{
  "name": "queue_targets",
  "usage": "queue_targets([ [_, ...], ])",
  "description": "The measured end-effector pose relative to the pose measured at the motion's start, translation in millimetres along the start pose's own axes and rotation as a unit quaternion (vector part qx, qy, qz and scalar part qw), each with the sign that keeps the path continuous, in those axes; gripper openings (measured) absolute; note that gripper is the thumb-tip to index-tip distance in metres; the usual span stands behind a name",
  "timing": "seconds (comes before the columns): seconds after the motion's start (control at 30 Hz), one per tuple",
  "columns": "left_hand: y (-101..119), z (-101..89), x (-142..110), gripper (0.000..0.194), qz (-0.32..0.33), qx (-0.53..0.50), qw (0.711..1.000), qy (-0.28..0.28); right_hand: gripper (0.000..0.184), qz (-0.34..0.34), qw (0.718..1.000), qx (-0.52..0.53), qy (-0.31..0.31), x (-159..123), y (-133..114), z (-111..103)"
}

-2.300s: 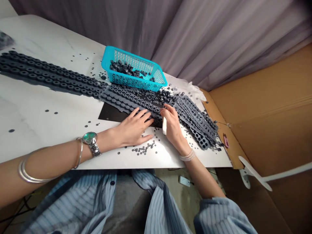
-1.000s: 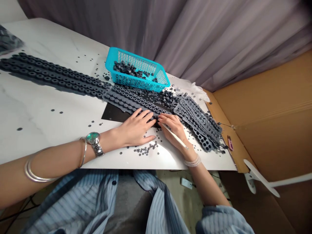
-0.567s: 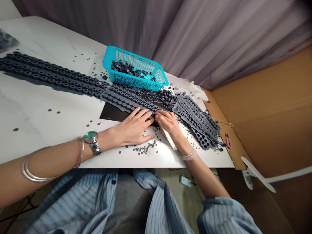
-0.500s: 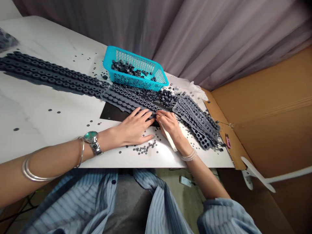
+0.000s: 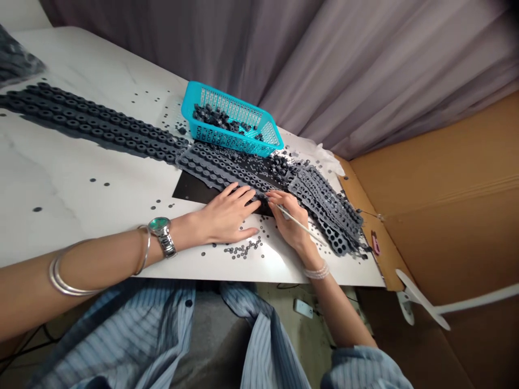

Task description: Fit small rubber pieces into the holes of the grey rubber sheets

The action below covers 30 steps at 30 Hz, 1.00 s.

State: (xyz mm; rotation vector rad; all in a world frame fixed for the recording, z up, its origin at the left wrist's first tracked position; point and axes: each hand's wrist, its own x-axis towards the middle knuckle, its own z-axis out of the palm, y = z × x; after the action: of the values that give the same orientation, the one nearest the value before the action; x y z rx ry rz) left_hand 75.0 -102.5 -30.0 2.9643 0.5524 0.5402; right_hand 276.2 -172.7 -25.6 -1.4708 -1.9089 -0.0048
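My left hand (image 5: 229,213) lies flat with its fingers spread on a grey perforated rubber strip (image 5: 219,173), holding nothing. My right hand (image 5: 290,216) pinches a thin white stick (image 5: 302,226) whose far end points to the lower right. Its fingertips touch the strip's edge beside a black sheet (image 5: 190,189) underneath. Small dark rubber discs (image 5: 242,250) lie scattered on the white marble-patterned table (image 5: 81,189) just below my hands. A heap of loose dark pieces (image 5: 279,166) sits beyond my fingers.
A turquoise perforated plastic basket (image 5: 231,121) of dark rubber pieces stands behind the strips. More punched strips (image 5: 324,208) lie to the right. A pink cutter (image 5: 375,243) rests on cardboard (image 5: 438,227) at the table's right edge. A grey curtain (image 5: 284,54) hangs behind.
The white stick has swung from pointing down toward me to pointing lower right. My right hand has shifted slightly right, and the view has moved a little.
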Motion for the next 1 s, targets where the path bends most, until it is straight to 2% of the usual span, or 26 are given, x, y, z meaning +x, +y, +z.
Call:
queue_targets([
  [0.47, -0.1, 0.4, 0.3, 0.061, 0.002, 0.002, 1.000, 0.004, 0.010, -0.095, 0.991, -0.078, -0.045, -0.7, 5.3, -1.0],
  [0.73, -0.4, 0.8, -0.1, 0.063, -0.001, 0.000, 1.000, -0.003, 0.011, -0.126, 0.986, -0.103, -0.040, 1.9, 8.9, 2.2],
  [1.0, -1.9, 0.9, 0.7, 0.064, -0.014, -0.022, 1.000, -0.015, 0.017, -0.138, 0.979, -0.118, -0.090, 4.0, 13.0, 6.9],
])
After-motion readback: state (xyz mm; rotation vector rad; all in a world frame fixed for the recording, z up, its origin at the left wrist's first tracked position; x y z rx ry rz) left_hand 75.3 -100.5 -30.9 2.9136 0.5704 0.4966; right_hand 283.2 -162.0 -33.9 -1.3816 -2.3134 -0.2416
